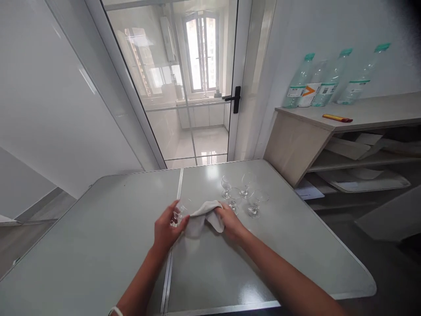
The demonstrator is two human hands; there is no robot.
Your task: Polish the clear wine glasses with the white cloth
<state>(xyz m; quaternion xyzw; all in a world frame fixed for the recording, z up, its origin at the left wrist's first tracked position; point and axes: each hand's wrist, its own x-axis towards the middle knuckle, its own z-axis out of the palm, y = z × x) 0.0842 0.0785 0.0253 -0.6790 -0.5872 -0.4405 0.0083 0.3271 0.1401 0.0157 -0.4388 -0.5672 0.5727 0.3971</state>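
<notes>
My left hand (167,226) is closed around a small clear stemmed glass (182,207), held just above the table near its metal seam. A white cloth (206,215) hangs between my two hands, one end of it close to my left thumb. My right hand (230,221) grips the cloth's other end, with the fingertips partly hidden in its folds. Beyond my right hand, several similar glasses stand upright in a group, among them a front one (254,205) and a back left one (225,186).
The grey table (108,237) has a raised metal edge. Past it is a glass door (197,127) with a black handle (236,100). At right, a shelf unit (302,127) bears several plastic bottles (324,87) and a red-yellow packet (337,118); papers lie on its lower shelves.
</notes>
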